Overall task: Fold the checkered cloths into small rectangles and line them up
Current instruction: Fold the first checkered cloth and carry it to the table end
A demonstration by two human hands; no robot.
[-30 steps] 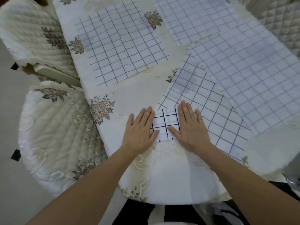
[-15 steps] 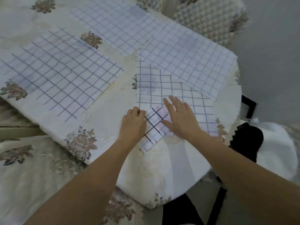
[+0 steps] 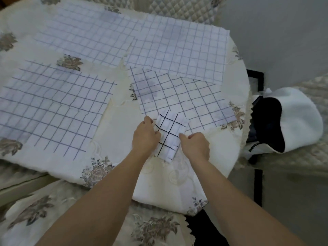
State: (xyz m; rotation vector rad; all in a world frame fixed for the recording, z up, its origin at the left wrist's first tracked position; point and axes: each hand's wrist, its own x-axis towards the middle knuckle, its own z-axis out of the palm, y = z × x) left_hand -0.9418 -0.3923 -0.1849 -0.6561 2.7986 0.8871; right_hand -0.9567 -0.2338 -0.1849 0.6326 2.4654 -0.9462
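Note:
A small folded checkered cloth (image 3: 169, 134), white with dark lines, lies near the table's front edge. My left hand (image 3: 145, 137) grips its left side and my right hand (image 3: 195, 145) pinches its right side, fingers curled. Its far end overlaps a flat checkered cloth (image 3: 181, 96). Another flat cloth (image 3: 53, 110) lies to the left, and two more lie at the back: one in the middle (image 3: 85, 34), one at the right (image 3: 179, 48).
The round table wears a cream floral tablecloth (image 3: 115, 135). Quilted chair covers stand at the near left (image 3: 53, 213) and at the back (image 3: 177, 9). A white and black bag (image 3: 291, 121) rests on a seat at the right.
Both hands went from lying flat on the small folded cloth to gripping its two sides. The cloth has turned and lengthened toward me. The camera swung to the right.

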